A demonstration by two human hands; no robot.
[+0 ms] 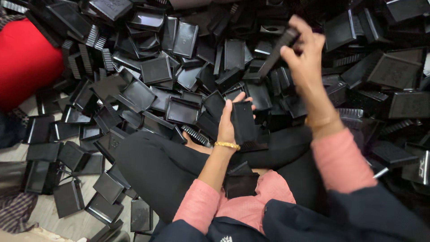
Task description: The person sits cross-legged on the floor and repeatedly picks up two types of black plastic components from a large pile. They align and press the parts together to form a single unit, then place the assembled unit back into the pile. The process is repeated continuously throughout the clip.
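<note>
My left hand [227, 125] grips a stack of black plastic square caps [244, 121], held upright above my crossed legs. My right hand [304, 54] is raised farther out over the heap and is closed on one black plastic cap [275, 51], seen edge-on and tilted. Another black cap [241, 183] lies in my lap against the pink cloth. A gold bangle sits on each wrist.
A big heap of black square caps [179, 76] covers the floor ahead and to both sides. More caps [67, 197] lie scattered on the pale floor at the left. A red cushion-like object [24, 62] is at the far left.
</note>
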